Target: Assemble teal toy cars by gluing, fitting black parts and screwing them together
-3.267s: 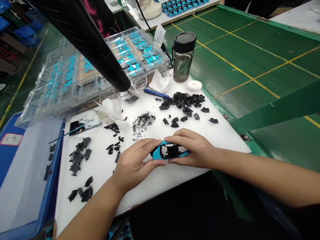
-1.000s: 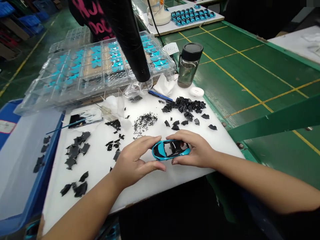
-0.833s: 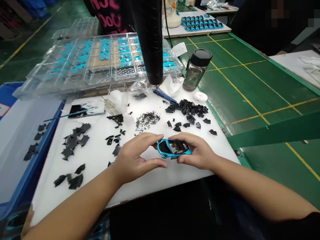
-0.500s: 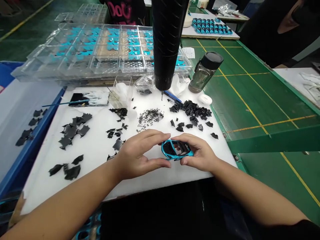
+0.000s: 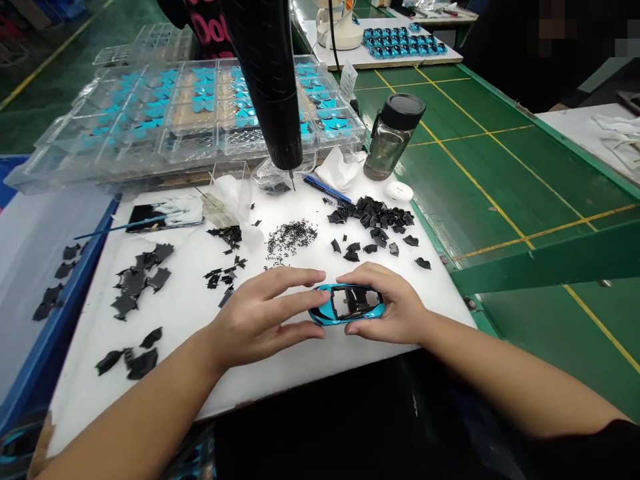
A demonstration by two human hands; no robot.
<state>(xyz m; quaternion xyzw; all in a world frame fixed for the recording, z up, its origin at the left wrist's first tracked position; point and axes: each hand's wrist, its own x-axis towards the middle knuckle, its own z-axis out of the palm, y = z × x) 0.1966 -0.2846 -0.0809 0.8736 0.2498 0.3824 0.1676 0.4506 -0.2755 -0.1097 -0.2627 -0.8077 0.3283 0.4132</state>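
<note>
A blue and black toy car body (image 5: 345, 304) is held level above the front of the white work board (image 5: 280, 363). My right hand (image 5: 393, 303) grips its right end between thumb and fingers. Around the left end is my left hand (image 5: 265, 310), one fingertip pressed on the blue top and the thumb along the near side. Openings in the car's roof and a black part inside show from above. Beyond the hands lies a heap of tiny black screws (image 5: 293, 239). A black power screwdriver (image 5: 280, 127) hangs over them, its bit pointing down.
Small black plastic parts lie in a pile (image 5: 383, 217) at right and in groups (image 5: 137, 280) at left. A dark bottle (image 5: 395, 133), a blue pen (image 5: 327, 189) and a clear compartment tray (image 5: 170, 143) of blue parts stand behind. A blue bin (image 5: 97, 260) borders the left.
The car body has turned so its roof openings face up more. A left-hand finger now rests on its top. The view has shifted, moving the board and screwdriver leftward in the picture.
</note>
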